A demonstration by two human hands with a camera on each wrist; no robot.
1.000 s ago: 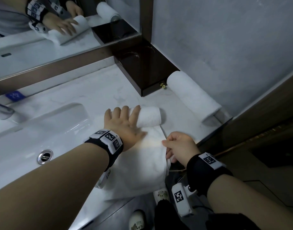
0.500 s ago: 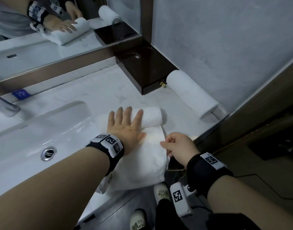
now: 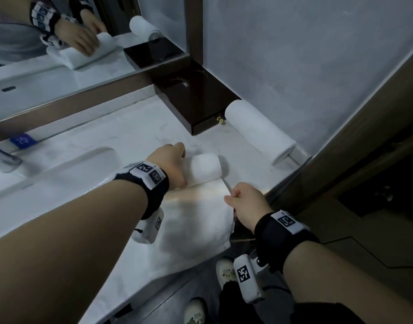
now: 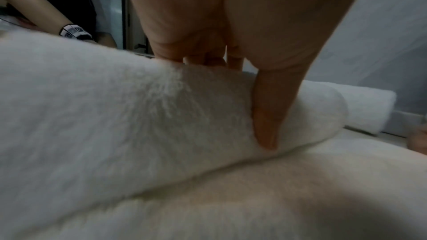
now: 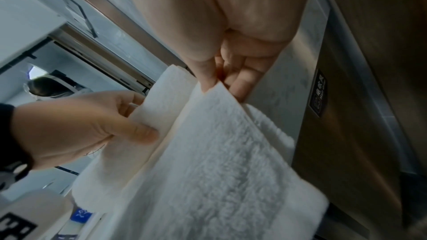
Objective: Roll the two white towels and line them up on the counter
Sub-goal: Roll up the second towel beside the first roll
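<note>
A half-rolled white towel [image 3: 206, 168] lies on the marble counter [image 3: 130, 127], its flat tail [image 3: 196, 225] hanging over the front edge. My left hand [image 3: 170, 167] grips the rolled part [image 4: 161, 109], fingers curled over its far side and thumb pressed into the near side [image 5: 148, 116]. My right hand [image 3: 245, 199] pinches the flat tail's right edge [image 5: 215, 88] between thumb and fingers. A second white towel [image 3: 259, 130], fully rolled, lies against the right wall beside a dark wooden box [image 3: 196, 106].
A white sink basin [image 3: 48, 178] with a chrome tap [image 3: 2, 160] sits left of the towel. A mirror [image 3: 60, 43] runs along the back. A door frame [image 3: 364, 136] borders the counter's right end. Shoes [image 3: 196, 309] show on the floor below.
My left hand went from lying flat across the roll to curling round it. The right hand still holds the towel's edge, and the roll sits slightly nearer the edge.
</note>
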